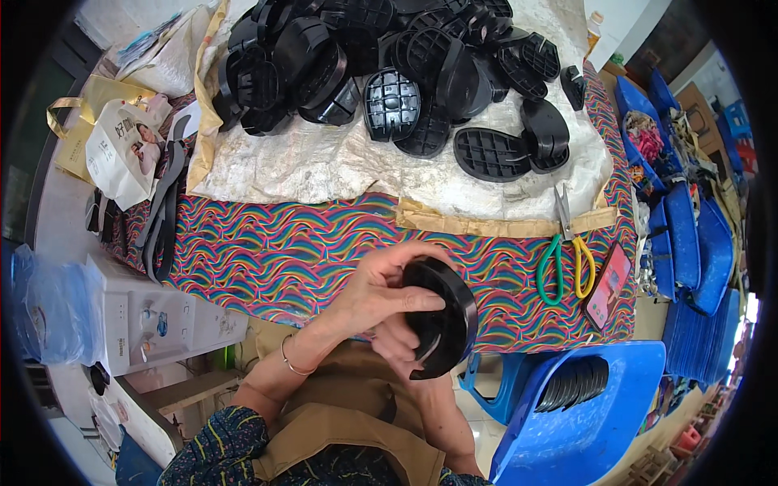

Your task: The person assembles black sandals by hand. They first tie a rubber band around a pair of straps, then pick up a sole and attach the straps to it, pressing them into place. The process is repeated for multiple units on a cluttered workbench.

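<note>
A glossy black shoe sole (460, 304), curved and hollow-looking, is held up in front of my body near the table's front edge. My left hand (369, 296) grips it from the left, thumb pressed on its inner face and index finger over the top. My right hand (403, 360) is at its lower end, largely hidden behind it, with fingers curled against the piece. Beyond, a heap of similar black soles (392, 105) with gridded undersides lies on a whitish woven sack (324, 166). Two more soles (492, 154) sit at the heap's near right side.
Scissors (565, 251) with green and yellow handles lie right, beside a phone (608, 285). A blue tub (600, 429) holds a row of black pieces (573, 385). Black strips (166, 202) and bags (121, 154) stand left, above a water dispenser (154, 320). More blue bins (685, 243) stand right.
</note>
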Demonstrator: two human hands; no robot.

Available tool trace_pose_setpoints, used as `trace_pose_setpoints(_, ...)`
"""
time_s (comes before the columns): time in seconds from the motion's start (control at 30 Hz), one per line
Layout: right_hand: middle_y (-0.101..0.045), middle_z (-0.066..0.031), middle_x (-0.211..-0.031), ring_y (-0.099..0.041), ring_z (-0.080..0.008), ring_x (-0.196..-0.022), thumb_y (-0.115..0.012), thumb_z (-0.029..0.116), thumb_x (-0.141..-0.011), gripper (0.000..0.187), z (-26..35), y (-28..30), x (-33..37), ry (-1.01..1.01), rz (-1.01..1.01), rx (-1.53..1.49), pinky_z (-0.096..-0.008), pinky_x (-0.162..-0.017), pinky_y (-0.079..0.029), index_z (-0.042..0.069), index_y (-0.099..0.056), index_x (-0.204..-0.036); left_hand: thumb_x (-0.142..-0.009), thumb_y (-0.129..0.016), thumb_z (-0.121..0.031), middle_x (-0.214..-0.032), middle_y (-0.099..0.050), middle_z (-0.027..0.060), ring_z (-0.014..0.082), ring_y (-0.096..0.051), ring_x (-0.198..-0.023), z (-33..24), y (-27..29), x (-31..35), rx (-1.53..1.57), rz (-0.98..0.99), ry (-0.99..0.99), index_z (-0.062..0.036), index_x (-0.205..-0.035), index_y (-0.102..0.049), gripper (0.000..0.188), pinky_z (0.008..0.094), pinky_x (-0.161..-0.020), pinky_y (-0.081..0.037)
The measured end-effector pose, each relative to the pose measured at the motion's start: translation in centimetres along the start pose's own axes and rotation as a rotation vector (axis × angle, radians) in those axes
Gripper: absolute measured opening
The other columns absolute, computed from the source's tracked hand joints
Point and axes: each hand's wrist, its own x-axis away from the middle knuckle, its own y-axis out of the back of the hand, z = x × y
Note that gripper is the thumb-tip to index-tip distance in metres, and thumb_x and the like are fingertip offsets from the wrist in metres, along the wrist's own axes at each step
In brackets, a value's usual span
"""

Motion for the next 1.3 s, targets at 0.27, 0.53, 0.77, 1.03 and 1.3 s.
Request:
trace_pose_setpoints(0.27, -0.066, -0.0159, -0.089, -0.066, -0.0200, -0.071, -0.045, 0.038, -0.101, 0.046, 0.9, -3.9, 2.5, 0.213, -0.531, 0.904, -0.0273, -0.050, -0.050, -0.005, -0.054, -0.117, -0.083, -0.074, 0.000, -0.106, -0.068, 0.0070, 0.0130, -0.065, -0.096, -2.0, 0.1, 1.6, -0.113, -0.413, -0.150, 0.0016, -0.122, -0.058, 0.042, 0.0273, -0.086, -0.054)
trace_pose_setpoints(0.53, -0.067, -0.0119, -0.102, -0.064, -0.0120, -0.075, -0.061, 0.013, -0.094, 0.050, 2.0, -5.3, 3.8, 0.335, -0.555, 1.358, -0.0220, -0.059, -0.050, -0.008, -0.044, -0.136, -0.086, -0.071, -0.003, -0.115, -0.061, 0.0081, 0.0141, -0.061, -0.105, -1.2, -0.5, 1.3, -0.321, -0.407, -0.180, -0.0009, -0.127, -0.052, 0.045, 0.0282, -0.091, -0.050)
trace_pose_setpoints(0.77, -0.066, -0.0104, -0.101, -0.061, -0.0095, -0.074, -0.065, 0.002, -0.090, 0.060, 1.9, -5.7, 3.7, 0.256, -0.629, 1.371, -0.0234, -0.061, -0.050, -0.009, -0.039, -0.143, -0.084, -0.073, -0.003, -0.123, -0.053, 0.0090, 0.0164, -0.054, -0.116, -0.4, 0.1, 1.3, -0.337, -0.300, -0.197, -0.0039, -0.135, -0.043, 0.060, 0.0300, -0.097, -0.046)
trace_pose_setpoints(1.03, -0.067, -0.0078, -0.082, -0.061, -0.0092, -0.068, -0.076, 0.008, -0.083, 0.045, 2.0, -6.5, 3.9, 0.410, -0.738, 2.005, -0.0251, -0.057, -0.048, 0.000, -0.059, -0.124, -0.080, -0.069, 0.006, -0.123, -0.055, 0.0085, 0.0158, -0.058, -0.112, -1.0, -0.5, 1.6, -0.457, -0.401, -0.264, -0.0026, -0.133, -0.045, 0.059, 0.0294, -0.098, -0.045)
trace_pose_setpoints(1.3, -0.066, -0.0093, -0.077, -0.061, -0.0104, -0.064, -0.070, 0.002, -0.086, 0.021, 2.2, -5.9, 1.7, 0.455, -0.686, 2.346, -0.0260, -0.055, -0.048, -0.002, -0.066, -0.106, -0.081, -0.067, 0.008, -0.121, -0.060, 0.0149, 0.0223, -0.065, -0.105, -0.3, -1.7, 1.9, -0.767, -0.398, -0.386, -0.0008, -0.132, -0.048, 0.055, 0.0309, -0.088, -0.052)
